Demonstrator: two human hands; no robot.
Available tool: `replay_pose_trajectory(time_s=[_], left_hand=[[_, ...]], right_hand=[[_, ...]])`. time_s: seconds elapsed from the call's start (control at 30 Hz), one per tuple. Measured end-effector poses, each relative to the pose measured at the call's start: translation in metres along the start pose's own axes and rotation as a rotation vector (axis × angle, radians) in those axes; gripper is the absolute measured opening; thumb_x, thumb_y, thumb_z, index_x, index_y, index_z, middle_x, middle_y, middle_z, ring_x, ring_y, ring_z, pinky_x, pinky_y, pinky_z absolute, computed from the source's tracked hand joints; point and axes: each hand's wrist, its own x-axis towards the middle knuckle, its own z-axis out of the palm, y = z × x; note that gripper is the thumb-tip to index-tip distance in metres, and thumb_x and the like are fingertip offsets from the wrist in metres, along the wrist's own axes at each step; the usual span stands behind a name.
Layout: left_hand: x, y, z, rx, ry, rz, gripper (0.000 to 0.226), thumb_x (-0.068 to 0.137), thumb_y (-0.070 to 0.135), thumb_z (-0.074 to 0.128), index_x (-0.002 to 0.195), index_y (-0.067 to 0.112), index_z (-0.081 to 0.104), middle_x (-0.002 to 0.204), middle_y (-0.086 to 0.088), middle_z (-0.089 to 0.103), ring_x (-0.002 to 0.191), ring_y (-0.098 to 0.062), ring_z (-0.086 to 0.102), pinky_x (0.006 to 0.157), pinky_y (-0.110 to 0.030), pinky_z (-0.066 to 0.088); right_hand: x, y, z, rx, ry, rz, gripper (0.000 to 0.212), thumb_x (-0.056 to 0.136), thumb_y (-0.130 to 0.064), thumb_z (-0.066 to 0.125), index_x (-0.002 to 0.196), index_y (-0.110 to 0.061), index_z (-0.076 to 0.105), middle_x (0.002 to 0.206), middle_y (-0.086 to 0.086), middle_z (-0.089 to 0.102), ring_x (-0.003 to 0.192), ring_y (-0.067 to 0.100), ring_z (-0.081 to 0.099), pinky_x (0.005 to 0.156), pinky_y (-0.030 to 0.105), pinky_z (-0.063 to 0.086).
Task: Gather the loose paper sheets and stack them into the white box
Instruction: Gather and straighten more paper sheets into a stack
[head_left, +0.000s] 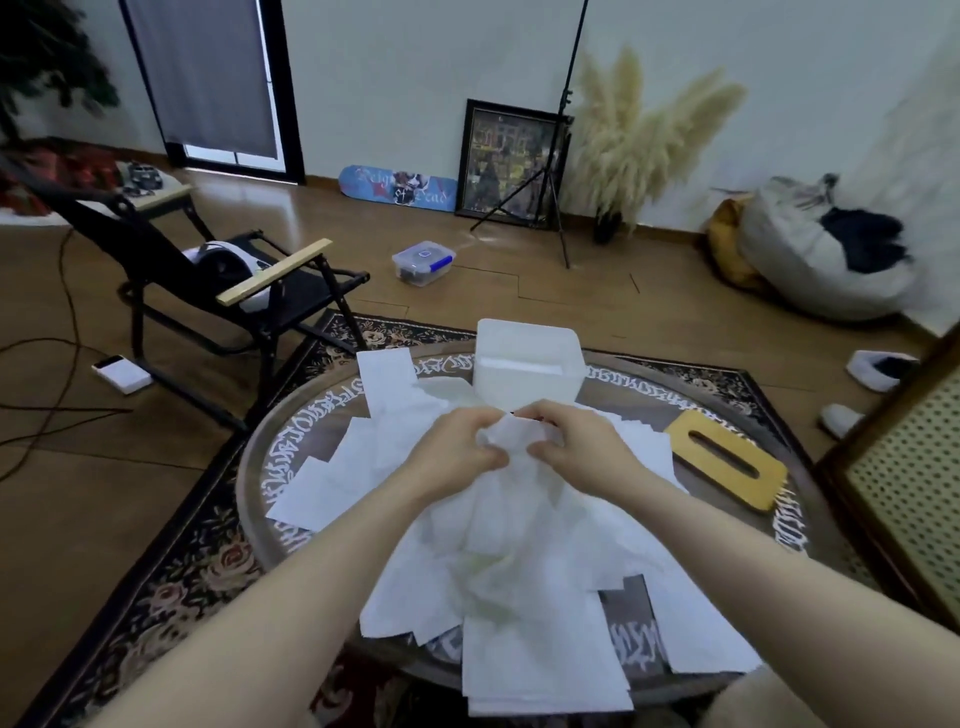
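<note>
Loose white paper sheets across round dark inscribed table, one crumpled sheet pinched between left hand and right hand, before translucent white plastic box.

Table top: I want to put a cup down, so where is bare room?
Bare round table shows between the white box and the yellow tissue box lid, and along the left rim. The middle and near side are crowded with loose paper sheets, where both hands work.
</note>
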Motion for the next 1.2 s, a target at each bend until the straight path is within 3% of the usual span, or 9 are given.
replay_pose_trajectory(time_s=[0.1, 0.2, 0.43, 0.63, 0.73, 0.9, 1.03, 1.13, 1.2], left_hand=[[0.004, 0.018, 0.027, -0.014, -0.044, 0.029, 0.025, 0.079, 0.012, 0.068, 0.099, 0.027, 0.066, 0.101, 0.008, 0.067, 0.100, -0.011, 0.061, 0.087, -0.032, 0.048], [0.006, 0.023, 0.049, 0.224, -0.069, -0.003, 0.033, 0.086, 0.026, 0.064, 0.119, 0.025, 0.061, 0.120, 0.005, 0.061, 0.114, -0.016, 0.054, 0.094, -0.036, 0.045], [-0.005, 0.009, 0.047, 0.507, -0.063, -0.097, 0.038, 0.093, 0.029, 0.054, 0.131, 0.028, 0.051, 0.128, 0.005, 0.048, 0.121, -0.015, 0.048, 0.090, -0.031, 0.040], [-0.014, -0.010, 0.037, 0.667, -0.012, -0.172, 0.053, 0.093, 0.030, 0.051, 0.143, 0.028, 0.036, 0.142, 0.000, 0.037, 0.131, -0.021, 0.037, 0.102, -0.035, 0.030], [-0.018, -0.009, 0.035, 0.625, 0.031, -0.138, 0.051, 0.095, 0.036, 0.051, 0.143, 0.028, 0.036, 0.144, 0.002, 0.035, 0.133, -0.019, 0.034, 0.107, -0.035, 0.024], [-0.021, 0.003, 0.042, 0.506, 0.042, -0.047, 0.039, 0.095, 0.044, 0.050, 0.131, 0.030, 0.052, 0.135, 0.007, 0.047, 0.134, -0.012, 0.034, 0.115, -0.037, 0.011], [-0.023, 0.018, 0.054, 0.224, -0.011, -0.029, 0.026, 0.093, 0.043, 0.054, 0.114, 0.030, 0.064, 0.122, 0.014, 0.060, 0.124, -0.004, 0.045, 0.117, -0.034, 0.001], [-0.025, 0.027, 0.058, 0.058, -0.043, -0.037, 0.010, 0.090, 0.032, 0.062, 0.082, 0.029, 0.067, 0.086, 0.012, 0.068, 0.092, -0.009, 0.061, 0.105, -0.031, 0.025], [-0.027, 0.030, 0.057, -0.069, -0.002, -0.097, 0.018, 0.086, 0.022, 0.065, 0.069, 0.023, 0.064, 0.069, 0.007, 0.063, 0.072, -0.014, 0.059, 0.076, -0.030, 0.040]], right_hand=[[-0.020, 0.026, -0.021, 0.015, 0.007, 0.082, 0.032, 0.085, -0.019, 0.061, 0.114, -0.031, 0.061, 0.102, -0.009, 0.064, 0.101, 0.016, 0.056, 0.085, 0.035, 0.042], [-0.039, 0.054, -0.024, -0.013, 0.004, 0.174, 0.027, 0.086, -0.022, 0.062, 0.112, -0.029, 0.062, 0.100, -0.006, 0.065, 0.099, 0.017, 0.057, 0.088, 0.037, 0.042], [-0.062, 0.091, 0.002, 0.068, 0.085, 0.262, 0.013, 0.092, -0.029, 0.058, 0.087, -0.019, 0.065, 0.063, -0.004, 0.054, 0.065, 0.019, 0.052, 0.054, 0.029, 0.032], [-0.059, 0.092, 0.011, 0.185, 0.155, 0.270, 0.033, 0.091, -0.027, 0.059, 0.064, -0.011, 0.049, 0.056, -0.001, 0.038, 0.057, 0.018, 0.034, 0.056, 0.032, 0.022], [-0.058, 0.088, 0.004, 0.353, 0.201, 0.257, 0.023, 0.090, -0.022, 0.060, 0.068, -0.017, 0.062, 0.057, -0.002, 0.050, 0.057, 0.017, 0.043, 0.057, 0.031, 0.029], [-0.056, 0.075, -0.007, 0.556, 0.185, 0.190, 0.016, 0.091, -0.016, 0.059, 0.077, -0.012, 0.067, 0.080, 0.023, 0.064, 0.067, 0.017, 0.051, 0.064, 0.032, 0.036], [-0.058, 0.069, -0.012, 0.642, 0.104, 0.148, 0.016, 0.093, -0.011, 0.058, 0.079, -0.009, 0.066, 0.073, 0.011, 0.064, 0.069, 0.015, 0.055, 0.067, 0.032, 0.040], [-0.060, 0.061, -0.016, 0.699, 0.055, 0.120, 0.013, 0.093, -0.011, 0.058, 0.085, -0.005, 0.067, 0.078, 0.005, 0.068, 0.071, 0.013, 0.061, 0.069, 0.030, 0.045], [-0.061, 0.058, -0.018, 0.731, 0.043, 0.120, 0.013, 0.093, -0.011, 0.060, 0.088, -0.003, 0.068, 0.080, 0.005, 0.070, 0.072, 0.013, 0.063, 0.069, 0.027, 0.047]])
